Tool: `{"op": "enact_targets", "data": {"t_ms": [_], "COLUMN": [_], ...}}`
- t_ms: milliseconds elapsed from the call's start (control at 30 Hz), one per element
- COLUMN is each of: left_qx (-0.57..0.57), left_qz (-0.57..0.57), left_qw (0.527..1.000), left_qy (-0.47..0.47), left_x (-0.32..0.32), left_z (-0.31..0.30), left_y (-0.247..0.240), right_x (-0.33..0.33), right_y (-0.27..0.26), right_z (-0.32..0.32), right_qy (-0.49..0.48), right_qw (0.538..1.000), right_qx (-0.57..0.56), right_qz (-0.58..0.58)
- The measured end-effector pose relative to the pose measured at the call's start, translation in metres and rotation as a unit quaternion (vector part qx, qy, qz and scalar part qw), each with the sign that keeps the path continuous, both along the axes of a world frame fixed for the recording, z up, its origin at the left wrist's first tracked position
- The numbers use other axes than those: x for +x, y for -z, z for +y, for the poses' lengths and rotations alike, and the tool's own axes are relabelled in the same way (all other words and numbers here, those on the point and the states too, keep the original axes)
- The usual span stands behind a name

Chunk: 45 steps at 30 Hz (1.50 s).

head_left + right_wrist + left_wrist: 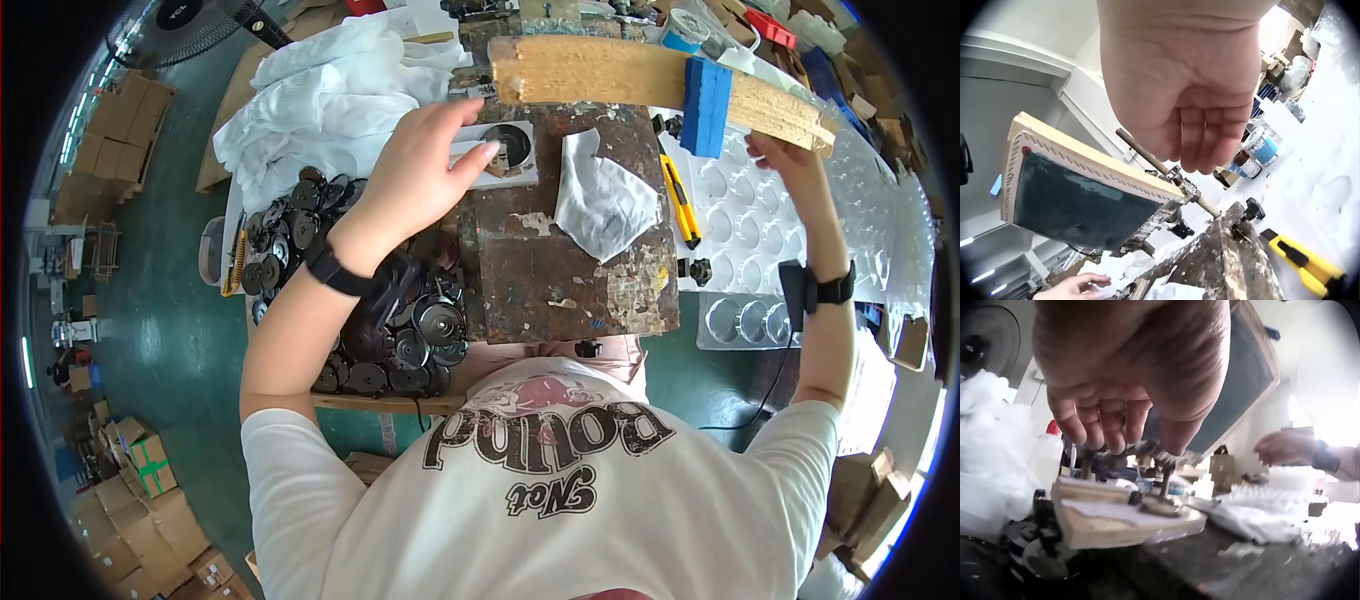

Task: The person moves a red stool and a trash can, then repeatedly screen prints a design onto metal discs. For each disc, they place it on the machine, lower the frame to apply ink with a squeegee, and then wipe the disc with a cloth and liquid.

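My left hand reaches over the table with fingers extended and nothing in its grasp. Just beyond its fingertips, a black round part sits on a small white-topped wooden block. Tilted up above the table is a wood-edged printing screen, its dark mesh visible in the right wrist view. A blue block is on the screen's edge in the head view. My right hand is near the screen's right end; its loosely bent fingers hold nothing.
A crumpled white cloth lies on the stained work board, with a yellow cutter at its right edge. Many black round parts fill the left side. Clear moulded trays lie right; white bags stand back left.
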<state>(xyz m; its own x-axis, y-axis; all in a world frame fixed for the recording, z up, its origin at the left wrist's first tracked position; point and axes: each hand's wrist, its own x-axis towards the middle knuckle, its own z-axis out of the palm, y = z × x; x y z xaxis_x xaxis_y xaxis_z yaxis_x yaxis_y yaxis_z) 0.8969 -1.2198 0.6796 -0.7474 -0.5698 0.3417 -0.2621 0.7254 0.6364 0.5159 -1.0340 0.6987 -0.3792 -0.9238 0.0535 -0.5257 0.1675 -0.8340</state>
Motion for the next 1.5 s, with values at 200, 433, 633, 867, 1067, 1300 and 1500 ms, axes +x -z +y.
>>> {"op": "enact_targets", "data": {"t_ms": [200,433,633,867,1067,1300,1500], "left_qx": [-0.209,-0.045,0.357,0.396,0.393,0.402,0.409], "left_qz": [-0.171,-0.091,0.028,0.051,0.053,0.055,0.050], "left_qw": [0.963,0.994,0.926,0.909,0.908,0.903,0.900], "left_qy": [-0.009,0.035,0.121,0.124,0.137,0.143,0.141], "left_x": [-0.014,-0.045,-0.028,-0.008,-0.006,-0.007,-0.007], "left_z": [-0.025,-0.003,0.053,0.088,0.098,0.101,0.100], "left_y": [0.039,0.014,-0.034,-0.065,-0.069,-0.069,-0.069], "right_x": [0.042,0.089,0.138,0.165,0.173,0.173,0.173], "right_y": [0.015,0.019,0.005,0.000,-0.004,-0.005,-0.004], "right_z": [0.009,-0.009,-0.001,0.013,0.023,0.026,0.025], "right_qy": [-0.051,-0.113,-0.173,-0.255,-0.259,-0.251,-0.251], "right_qw": [0.998,0.990,0.951,0.875,0.866,0.864,0.860], "right_qx": [0.011,0.018,0.047,0.039,0.028,0.028,0.032], "right_qz": [-0.047,-0.077,-0.251,-0.411,-0.427,-0.435,-0.443]}}
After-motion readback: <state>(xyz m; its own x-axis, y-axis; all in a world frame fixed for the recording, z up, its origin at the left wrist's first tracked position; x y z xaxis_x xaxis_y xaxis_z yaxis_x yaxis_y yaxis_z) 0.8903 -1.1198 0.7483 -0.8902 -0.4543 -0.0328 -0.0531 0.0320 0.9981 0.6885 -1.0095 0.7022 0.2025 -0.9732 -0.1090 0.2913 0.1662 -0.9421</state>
